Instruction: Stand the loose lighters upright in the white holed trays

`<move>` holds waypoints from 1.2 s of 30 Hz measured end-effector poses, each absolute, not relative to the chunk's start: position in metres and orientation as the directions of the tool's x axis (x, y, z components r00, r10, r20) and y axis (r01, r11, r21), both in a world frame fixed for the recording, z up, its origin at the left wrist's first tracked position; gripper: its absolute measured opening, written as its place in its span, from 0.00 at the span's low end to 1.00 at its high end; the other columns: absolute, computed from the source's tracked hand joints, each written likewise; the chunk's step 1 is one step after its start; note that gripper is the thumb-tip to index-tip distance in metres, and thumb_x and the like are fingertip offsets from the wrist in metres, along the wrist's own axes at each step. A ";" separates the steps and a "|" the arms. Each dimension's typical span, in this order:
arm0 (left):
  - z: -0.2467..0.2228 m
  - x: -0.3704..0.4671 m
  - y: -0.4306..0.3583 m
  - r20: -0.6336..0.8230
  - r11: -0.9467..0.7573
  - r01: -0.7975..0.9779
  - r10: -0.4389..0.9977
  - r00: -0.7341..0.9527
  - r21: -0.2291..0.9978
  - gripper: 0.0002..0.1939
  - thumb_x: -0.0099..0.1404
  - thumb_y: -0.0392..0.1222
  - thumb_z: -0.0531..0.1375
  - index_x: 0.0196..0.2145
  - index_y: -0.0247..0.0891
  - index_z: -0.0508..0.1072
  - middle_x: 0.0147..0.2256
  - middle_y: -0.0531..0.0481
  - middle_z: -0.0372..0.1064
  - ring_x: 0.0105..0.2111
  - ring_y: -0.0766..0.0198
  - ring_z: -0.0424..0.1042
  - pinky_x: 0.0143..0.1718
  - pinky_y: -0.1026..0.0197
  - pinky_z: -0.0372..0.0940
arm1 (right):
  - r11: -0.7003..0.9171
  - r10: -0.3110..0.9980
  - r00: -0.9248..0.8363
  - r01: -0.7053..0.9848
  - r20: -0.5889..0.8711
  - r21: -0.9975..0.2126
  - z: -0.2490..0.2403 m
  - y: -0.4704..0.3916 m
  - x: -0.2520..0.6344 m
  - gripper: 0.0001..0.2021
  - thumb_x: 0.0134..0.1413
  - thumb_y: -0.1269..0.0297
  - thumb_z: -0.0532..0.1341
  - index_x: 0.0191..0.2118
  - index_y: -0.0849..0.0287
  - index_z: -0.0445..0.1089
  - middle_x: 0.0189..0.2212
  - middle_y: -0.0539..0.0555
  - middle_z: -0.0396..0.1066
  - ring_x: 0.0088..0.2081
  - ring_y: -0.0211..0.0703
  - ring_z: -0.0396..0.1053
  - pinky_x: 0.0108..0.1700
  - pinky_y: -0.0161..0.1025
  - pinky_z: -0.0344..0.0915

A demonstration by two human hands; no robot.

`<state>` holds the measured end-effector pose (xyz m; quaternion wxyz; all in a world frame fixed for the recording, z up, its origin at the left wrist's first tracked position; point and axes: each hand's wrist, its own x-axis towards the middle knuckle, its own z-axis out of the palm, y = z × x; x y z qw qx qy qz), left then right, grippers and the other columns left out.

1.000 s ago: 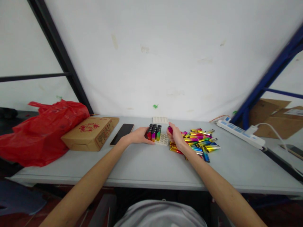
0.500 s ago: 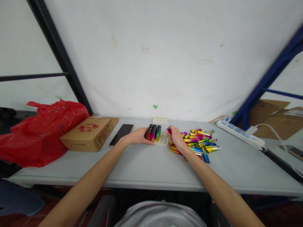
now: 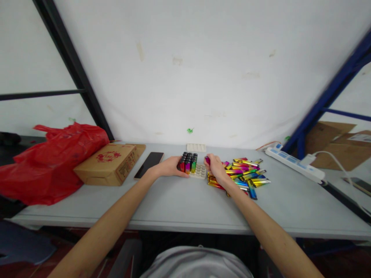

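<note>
Several metallic-coloured lighters (image 3: 188, 166) with dark tops stand upright in rows on the left part of a white tray (image 3: 199, 171). Round empty holes show in the tray's right part. My left hand (image 3: 169, 167) is curled round the left side of the tray and its lighters, thumb at the near edge. To the right of the tray, my right hand (image 3: 215, 166) is closed on a purple lighter (image 3: 207, 159), whose end sticks out at the fingertips. A loose pile of shiny lighters (image 3: 245, 174) lies beside and partly behind my right hand and wrist.
A second white tray (image 3: 196, 147) lies by the wall. On the left are a dark phone (image 3: 149, 165), a cardboard box (image 3: 108, 164) and a red plastic bag (image 3: 55, 162). A white power strip (image 3: 295, 164) with a plugged-in cable lies at the right.
</note>
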<state>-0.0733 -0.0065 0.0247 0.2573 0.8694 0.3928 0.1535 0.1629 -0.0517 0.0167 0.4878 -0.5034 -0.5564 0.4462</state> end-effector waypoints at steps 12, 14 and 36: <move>0.024 -0.074 -0.006 0.067 -0.563 0.599 0.758 0.649 0.570 0.40 0.50 0.64 0.72 0.54 0.37 0.73 0.51 0.45 0.78 0.48 0.47 0.77 0.49 0.55 0.69 | 0.453 0.892 -0.175 0.353 0.418 -0.819 0.033 -0.064 0.173 0.23 0.69 0.41 0.49 0.40 0.56 0.69 0.27 0.48 0.68 0.29 0.39 0.67 0.35 0.37 0.63; 0.022 -0.074 -0.005 0.074 -0.568 0.596 0.756 0.651 0.567 0.40 0.50 0.64 0.72 0.54 0.38 0.73 0.50 0.45 0.78 0.47 0.47 0.77 0.49 0.55 0.69 | 0.537 0.839 -0.196 0.454 0.508 -0.711 0.039 -0.068 0.174 0.22 0.68 0.42 0.53 0.37 0.56 0.70 0.33 0.52 0.72 0.36 0.42 0.70 0.41 0.38 0.64; 0.021 -0.074 -0.004 0.071 -0.564 0.607 0.762 0.643 0.559 0.38 0.49 0.64 0.72 0.50 0.38 0.74 0.47 0.45 0.79 0.45 0.47 0.77 0.45 0.56 0.69 | 0.533 0.839 -0.434 0.778 0.327 -0.334 0.024 -0.065 0.162 0.22 0.63 0.43 0.62 0.27 0.56 0.73 0.26 0.57 0.76 0.28 0.44 0.70 0.34 0.37 0.55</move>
